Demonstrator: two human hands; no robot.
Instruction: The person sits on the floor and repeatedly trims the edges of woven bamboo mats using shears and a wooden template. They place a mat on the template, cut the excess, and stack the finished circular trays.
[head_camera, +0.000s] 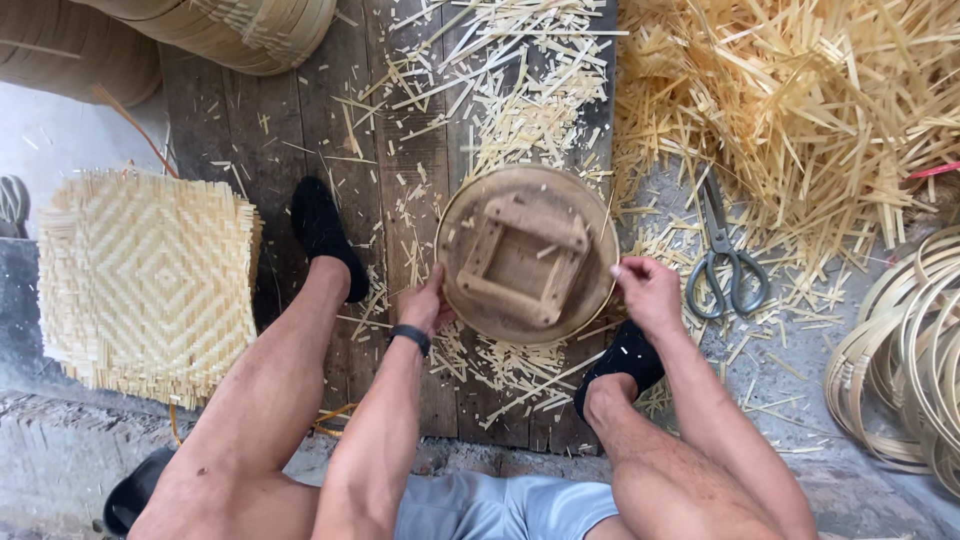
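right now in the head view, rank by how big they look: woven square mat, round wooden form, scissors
1. woven square mat
2. round wooden form, gripped at its rim by left hand and right hand
3. scissors

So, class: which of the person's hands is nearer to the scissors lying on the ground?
Right. The right hand grips the round wooden form's right edge, just left of the scissors. The left hand holds the form's far side, further away.

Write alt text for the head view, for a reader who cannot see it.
Seen from above, a seated person grips a round woven basket, bottom up with a square frame on its base, left hand and right hand on opposite edges. It rests on planks littered with bamboo offcuts; scissors lie to the right, a woven mat to the left.
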